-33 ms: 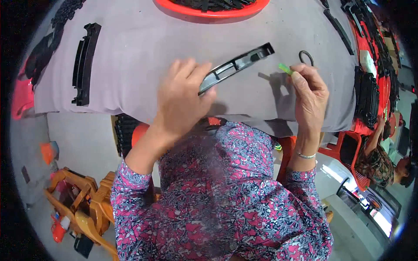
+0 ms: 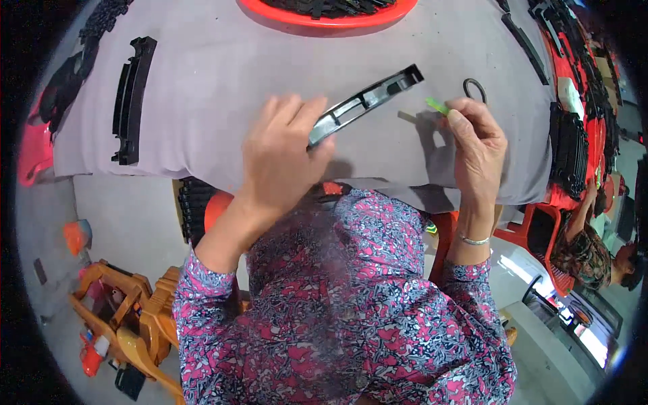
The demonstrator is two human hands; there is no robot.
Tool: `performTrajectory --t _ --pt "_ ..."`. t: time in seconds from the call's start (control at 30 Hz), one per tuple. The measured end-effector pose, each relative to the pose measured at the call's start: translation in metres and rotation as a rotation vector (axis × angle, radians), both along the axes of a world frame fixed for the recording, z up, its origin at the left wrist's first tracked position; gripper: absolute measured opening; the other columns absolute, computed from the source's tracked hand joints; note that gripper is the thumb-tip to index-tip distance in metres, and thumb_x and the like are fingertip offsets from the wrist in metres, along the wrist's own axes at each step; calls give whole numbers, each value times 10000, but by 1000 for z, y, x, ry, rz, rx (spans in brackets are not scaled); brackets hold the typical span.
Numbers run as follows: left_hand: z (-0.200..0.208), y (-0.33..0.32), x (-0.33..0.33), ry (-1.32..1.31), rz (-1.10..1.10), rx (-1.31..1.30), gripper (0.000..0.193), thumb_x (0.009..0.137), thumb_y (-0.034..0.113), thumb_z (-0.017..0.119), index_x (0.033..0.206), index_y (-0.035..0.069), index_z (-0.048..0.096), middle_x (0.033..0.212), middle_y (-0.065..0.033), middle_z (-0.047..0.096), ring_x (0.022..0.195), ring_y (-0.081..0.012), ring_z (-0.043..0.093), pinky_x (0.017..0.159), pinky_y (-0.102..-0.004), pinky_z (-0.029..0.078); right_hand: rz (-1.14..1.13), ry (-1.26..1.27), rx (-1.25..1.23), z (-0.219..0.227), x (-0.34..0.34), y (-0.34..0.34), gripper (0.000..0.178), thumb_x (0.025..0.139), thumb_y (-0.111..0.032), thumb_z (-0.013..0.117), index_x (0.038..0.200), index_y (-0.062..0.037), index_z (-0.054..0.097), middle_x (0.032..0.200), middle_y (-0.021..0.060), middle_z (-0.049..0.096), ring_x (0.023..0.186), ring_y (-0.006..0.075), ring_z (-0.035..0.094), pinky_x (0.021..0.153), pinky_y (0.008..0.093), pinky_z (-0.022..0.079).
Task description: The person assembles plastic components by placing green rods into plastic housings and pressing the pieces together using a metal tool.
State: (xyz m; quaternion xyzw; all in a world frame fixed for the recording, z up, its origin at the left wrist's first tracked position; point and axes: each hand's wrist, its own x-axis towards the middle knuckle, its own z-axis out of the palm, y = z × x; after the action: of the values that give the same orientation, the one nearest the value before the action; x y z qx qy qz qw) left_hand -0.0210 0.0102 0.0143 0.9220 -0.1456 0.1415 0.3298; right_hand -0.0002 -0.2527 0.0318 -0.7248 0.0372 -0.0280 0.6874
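Above the grey cloth [image 2: 223,74], a long black plastic strip [image 2: 368,99] is clasped by the left hand [image 2: 280,148].
Its axis is slanted up rightward; near its far end, but apart, a slim translucent green piece [image 2: 437,106] is pinched by the right hand [image 2: 478,131], fingertips closed.

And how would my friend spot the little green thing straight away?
Start at the grey-covered table, then find the right hand over its near right side. A thin little stick pokes out leftward from between the thumb and fingers. It's bright green, unlike the long black part in the left hand.
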Motion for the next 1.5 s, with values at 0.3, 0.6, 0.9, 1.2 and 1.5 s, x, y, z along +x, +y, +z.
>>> performTrajectory --t 0.3,0.6,0.9,1.2,1.5 --pt "9 -19 -28 252 -191 -133 829 694 287 856 1386 55 463 1063 -172 603 952 -363 636 798 -468 513 213 128 204 -11 39 46 143 890 -93 691 1000 -1 696 887 11 655 803 85 580 772 231 477" --pt "12 -4 9 -106 -277 71 489 678 8 695 1160 67 638 1108 -75 619 1141 -328 552 935 -425 476 256 86 456 -12 51 23 154 912 -70 676 1048 1 669 958 55 681 868 149 659 863 308 542" --pt "0 -6 72 -207 -556 231 446 660 35 657 1101 102 656 1138 -65 588 1276 -315 473 1101 -536 317 35 -21 -120 14 -3 17 98 897 -71 698 974 -12 688 904 -1 666 821 67 591 745 210 460" --pt "6 6 40 8 -449 75 312 681 120 774 968 52 673 855 -102 538 833 -308 582 805 -442 455 197 -323 -468 13 -15 38 98 798 38 717 885 4 687 789 63 634 721 132 595 658 267 475" --pt "-5 2 30 -15 -369 -77 292 665 103 785 916 28 657 843 -102 536 797 -303 596 679 -412 477 217 -471 -746 -9 -9 53 120 782 -69 738 893 -80 695 812 56 649 766 240 586 717 364 428"
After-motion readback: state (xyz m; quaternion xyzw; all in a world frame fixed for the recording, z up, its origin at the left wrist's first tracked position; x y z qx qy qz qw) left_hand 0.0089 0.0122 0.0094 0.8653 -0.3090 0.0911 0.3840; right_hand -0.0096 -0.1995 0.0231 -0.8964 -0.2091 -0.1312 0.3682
